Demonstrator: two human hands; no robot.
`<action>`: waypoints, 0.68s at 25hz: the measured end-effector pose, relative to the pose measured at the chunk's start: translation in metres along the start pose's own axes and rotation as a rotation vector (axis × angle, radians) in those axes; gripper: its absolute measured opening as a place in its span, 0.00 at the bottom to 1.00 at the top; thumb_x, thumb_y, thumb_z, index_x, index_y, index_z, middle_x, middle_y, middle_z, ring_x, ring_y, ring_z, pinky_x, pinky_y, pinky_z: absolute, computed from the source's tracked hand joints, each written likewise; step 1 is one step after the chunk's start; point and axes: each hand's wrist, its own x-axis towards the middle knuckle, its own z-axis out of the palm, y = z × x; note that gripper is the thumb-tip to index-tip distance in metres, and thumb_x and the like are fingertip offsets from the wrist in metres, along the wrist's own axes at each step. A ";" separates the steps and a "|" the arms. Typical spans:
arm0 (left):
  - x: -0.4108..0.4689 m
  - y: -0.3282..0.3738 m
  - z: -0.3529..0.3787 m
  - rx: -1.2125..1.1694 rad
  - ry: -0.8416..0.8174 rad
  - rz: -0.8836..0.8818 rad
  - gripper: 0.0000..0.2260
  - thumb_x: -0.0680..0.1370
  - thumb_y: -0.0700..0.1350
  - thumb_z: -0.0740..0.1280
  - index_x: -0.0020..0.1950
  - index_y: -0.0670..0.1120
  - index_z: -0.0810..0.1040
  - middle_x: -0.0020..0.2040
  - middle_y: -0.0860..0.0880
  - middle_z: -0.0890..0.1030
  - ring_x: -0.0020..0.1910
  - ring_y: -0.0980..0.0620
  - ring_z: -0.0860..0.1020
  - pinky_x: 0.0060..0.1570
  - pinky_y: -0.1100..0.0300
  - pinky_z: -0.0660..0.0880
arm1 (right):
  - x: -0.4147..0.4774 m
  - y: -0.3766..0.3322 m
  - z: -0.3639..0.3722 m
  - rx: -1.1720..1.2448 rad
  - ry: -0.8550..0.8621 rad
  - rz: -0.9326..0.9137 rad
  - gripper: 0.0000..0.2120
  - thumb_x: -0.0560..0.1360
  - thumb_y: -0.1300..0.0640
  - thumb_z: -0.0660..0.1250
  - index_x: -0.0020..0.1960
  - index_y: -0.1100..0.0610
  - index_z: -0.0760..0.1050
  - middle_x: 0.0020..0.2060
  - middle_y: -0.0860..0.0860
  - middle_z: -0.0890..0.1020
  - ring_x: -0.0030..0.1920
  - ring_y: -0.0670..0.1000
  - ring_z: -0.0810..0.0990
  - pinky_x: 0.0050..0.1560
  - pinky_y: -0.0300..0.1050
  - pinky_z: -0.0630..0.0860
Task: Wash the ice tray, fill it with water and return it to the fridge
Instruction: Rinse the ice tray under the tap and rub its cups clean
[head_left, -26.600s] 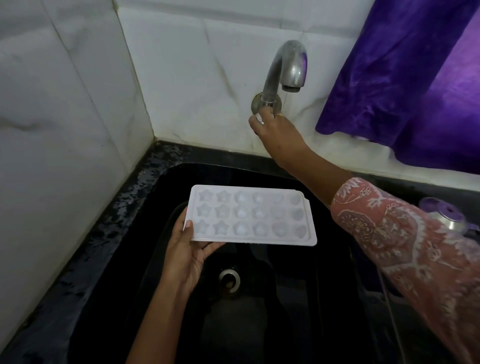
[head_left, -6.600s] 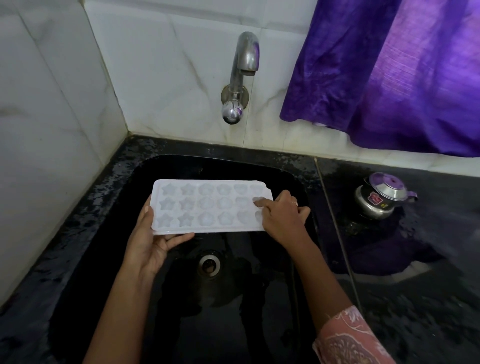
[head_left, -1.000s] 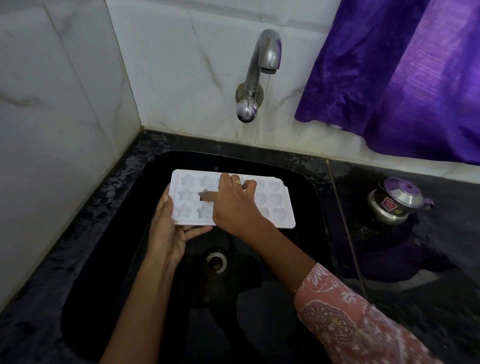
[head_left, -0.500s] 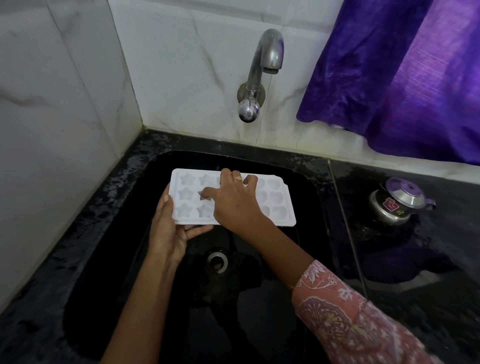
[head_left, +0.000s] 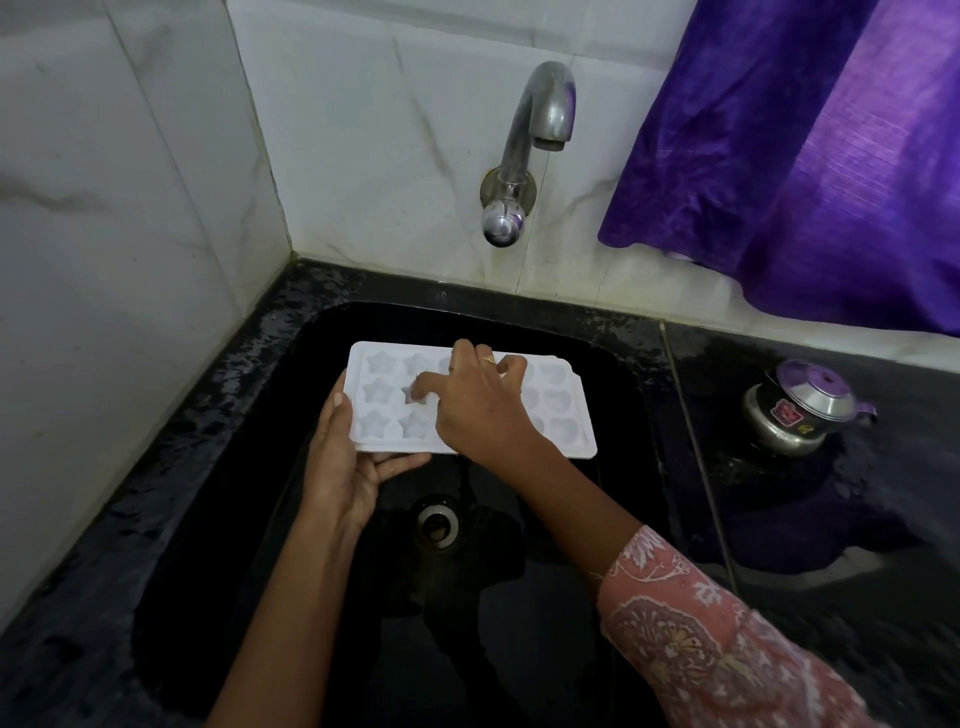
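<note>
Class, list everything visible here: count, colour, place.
ice tray: one, white, held over the sink
sink: one, black, in the counter corner
drain: one, metal, sink bottom
tap: one, silver, on wall above sink
wall tiles: several, white marbled, behind and left
curtain: one, purple, upper right
pot: one, steel with purple lid, counter at right
counter: one, black, around sink
sleeve: one, pink, right arm
left hand: one, holds tray's left end
right hand: one, rests on tray's cells

small steel pot (head_left: 800, 410) sits on black counter (head_left: 187, 457).
</note>
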 end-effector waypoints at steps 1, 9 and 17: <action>0.000 -0.001 -0.001 -0.005 0.004 0.003 0.18 0.81 0.53 0.54 0.69 0.51 0.69 0.57 0.46 0.81 0.44 0.47 0.84 0.32 0.51 0.80 | 0.000 -0.002 -0.003 0.001 0.025 -0.006 0.22 0.75 0.64 0.57 0.63 0.44 0.72 0.56 0.53 0.67 0.60 0.54 0.64 0.60 0.53 0.55; -0.003 0.002 0.001 -0.061 0.036 -0.006 0.13 0.82 0.50 0.53 0.64 0.52 0.71 0.50 0.49 0.80 0.37 0.52 0.84 0.28 0.51 0.79 | 0.013 -0.026 0.007 -0.022 -0.102 -0.089 0.22 0.77 0.59 0.57 0.66 0.39 0.69 0.59 0.53 0.65 0.63 0.55 0.62 0.60 0.54 0.56; -0.001 0.004 -0.002 -0.049 0.042 -0.005 0.15 0.82 0.51 0.53 0.65 0.51 0.71 0.52 0.47 0.80 0.38 0.50 0.84 0.28 0.50 0.79 | 0.019 -0.029 0.010 -0.013 -0.115 -0.077 0.21 0.78 0.59 0.56 0.65 0.39 0.70 0.60 0.53 0.66 0.63 0.54 0.62 0.60 0.54 0.56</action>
